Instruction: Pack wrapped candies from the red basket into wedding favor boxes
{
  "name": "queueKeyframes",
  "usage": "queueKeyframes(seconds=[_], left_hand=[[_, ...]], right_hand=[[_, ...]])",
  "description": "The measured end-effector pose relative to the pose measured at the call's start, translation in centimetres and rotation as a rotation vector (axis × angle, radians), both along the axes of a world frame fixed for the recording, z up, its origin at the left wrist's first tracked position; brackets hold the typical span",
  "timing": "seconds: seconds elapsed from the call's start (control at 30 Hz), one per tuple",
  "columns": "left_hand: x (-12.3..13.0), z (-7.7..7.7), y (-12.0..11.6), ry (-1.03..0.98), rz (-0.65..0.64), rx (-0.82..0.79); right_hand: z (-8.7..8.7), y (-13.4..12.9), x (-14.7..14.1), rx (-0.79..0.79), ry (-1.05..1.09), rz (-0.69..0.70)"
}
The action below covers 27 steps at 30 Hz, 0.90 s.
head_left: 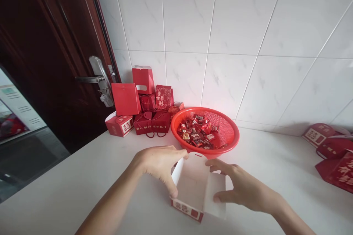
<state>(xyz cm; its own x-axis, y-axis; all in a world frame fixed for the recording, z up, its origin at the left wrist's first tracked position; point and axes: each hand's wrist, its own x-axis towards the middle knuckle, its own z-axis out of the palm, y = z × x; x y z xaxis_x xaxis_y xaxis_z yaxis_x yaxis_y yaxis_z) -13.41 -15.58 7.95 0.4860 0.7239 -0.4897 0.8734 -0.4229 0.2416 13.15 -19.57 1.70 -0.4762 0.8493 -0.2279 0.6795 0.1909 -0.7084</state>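
Note:
A red paper candy box (192,181) lies on the white table, its white inside facing up and no candy in it. My left hand (158,167) spans its left side, thumb at the near left corner and fingertips at the far end by the upright flap. On the other side, my right hand (238,185) has its thumb on the folded-out right flap (217,187) and its forefinger at the far right corner. Just beyond the box stands a red plastic basket (230,132) with wrapped candies (197,132) in it.
Several red gift boxes (125,99) are stacked against the tiled wall (187,14), left of the basket. More red boxes (335,158) sit at the table's right edge. A dark wooden door (60,36) with a metal handle (89,79) is at the left.

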Motion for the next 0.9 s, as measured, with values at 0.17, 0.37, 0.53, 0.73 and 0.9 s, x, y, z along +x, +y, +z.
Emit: queueKeyframes(seconds=[0.17, 0.37, 0.53, 0.73, 0.9], left_hand=[[0.1, -0.4, 0.8, 0.012, 0.033, -0.048], [-0.2, -1.3, 1.0, -0.056, 0.05, -0.066], [0.0, -0.9, 0.5, -0.156, 0.02, -0.049], [-0.4, -1.3, 1.1, -0.264, -0.091, -0.014], [-1.3, -0.9, 1.4, -0.379, -0.092, -0.009]], right_hand=[[-1.2, 0.9, 0.7, 0.109, 0.097, 0.029], [-1.1, 1.3, 1.2, 0.194, 0.181, 0.112], [0.2, 1.5, 1.1, 0.339, 0.35, 0.065], [-1.6, 3.6, 1.3, 0.321, 0.387, -0.121], [-5.0, 5.0, 1.1, 0.058, 0.362, -0.043]])
